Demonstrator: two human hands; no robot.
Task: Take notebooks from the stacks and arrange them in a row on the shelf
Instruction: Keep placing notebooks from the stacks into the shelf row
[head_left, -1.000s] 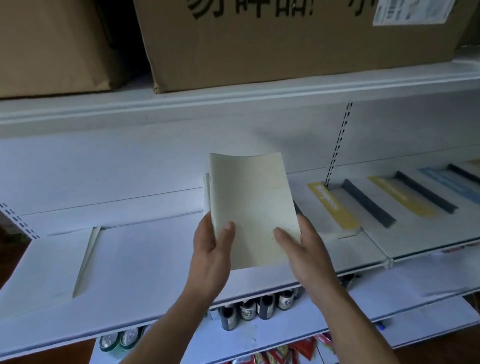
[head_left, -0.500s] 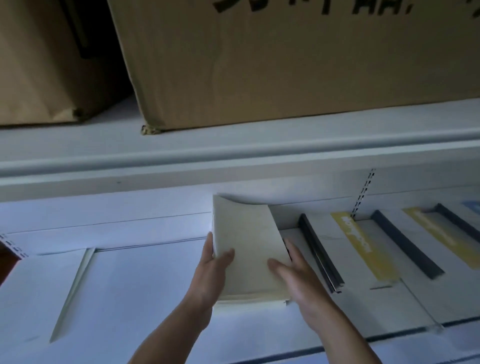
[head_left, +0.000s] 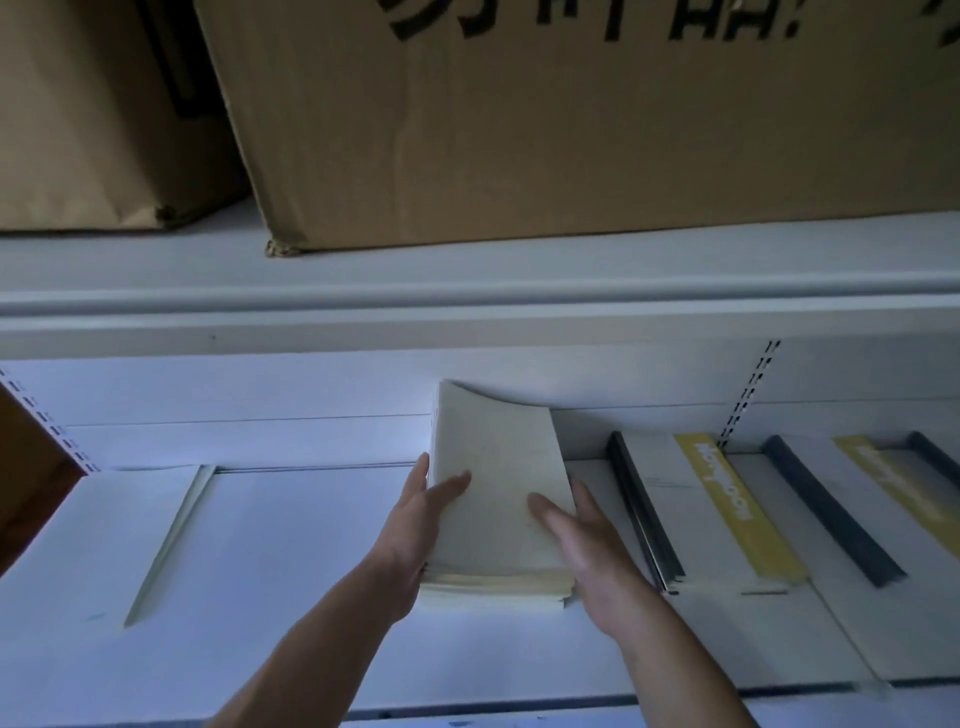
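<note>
Paper-soft and apt to splay, so gripped the cream notebook stack (head_left: 498, 499) flat on the white shelf (head_left: 311, 545) from both sides, left hand (head_left: 415, 525) and right hand (head_left: 592, 556) apart, thumbs on top, probably to keep edges flush beside the dark-spined row (head_left: 675, 519).
</note>
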